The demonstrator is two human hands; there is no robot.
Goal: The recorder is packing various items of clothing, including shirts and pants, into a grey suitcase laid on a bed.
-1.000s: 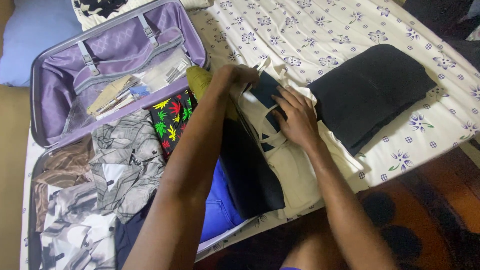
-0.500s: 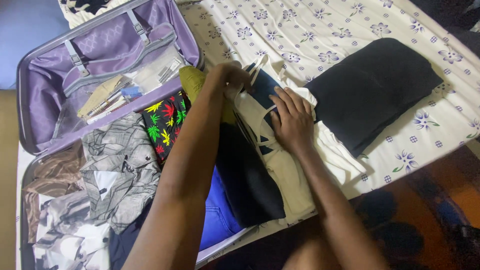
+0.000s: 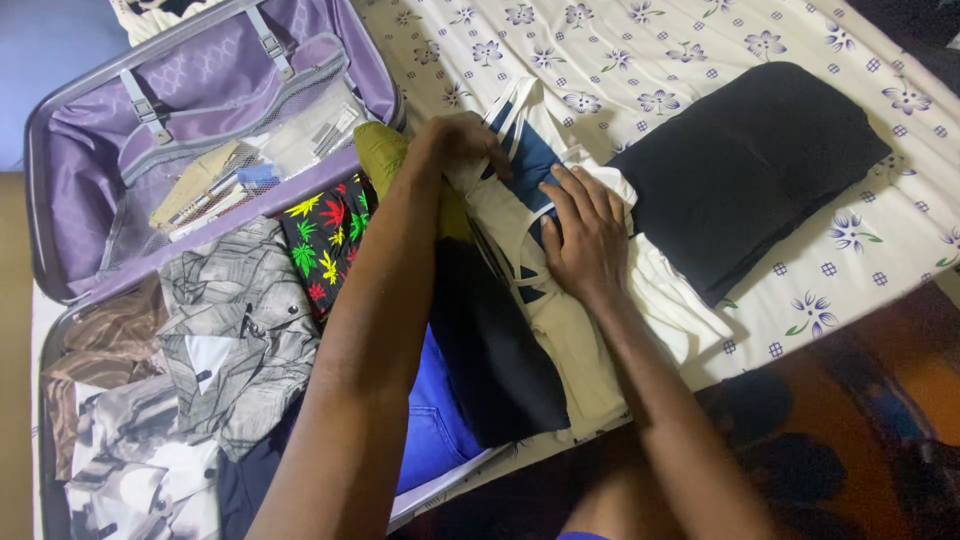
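Underneath everything lies the bed, its cream sheet sprinkled with small purple flowers, running from the far edge down to the near right corner where it meets the dark patterned floor. Across the bed's left side sits my open suitcase, its purple-lined lid propped up toward the far left corner, with a mesh pocket in the lid holding papers and small flat packets. Its lower half is full of folded clothes: a grey and white patterned shirt in the middle, brown fabric at the left wall, a black piece with bright leaf prints just beside the lid's hinge, and blue jeans at the near edge under my forearm. Near the bed's right edge a folded black garment lies flat, well apart from the case. Between it and the case lies the stack I am handling: a cream cloth bag with a navy panel and cream straps resting on a dark folded piece and a pale cream one. A scrap of olive-green cloth shows just behind my left wrist. My left hand is curled at the bag's far end, fingers pinching its top edge by the straps. My right hand lies flat on the bag, fingers together and slightly spread at the tips, pressing it down onto the stack.
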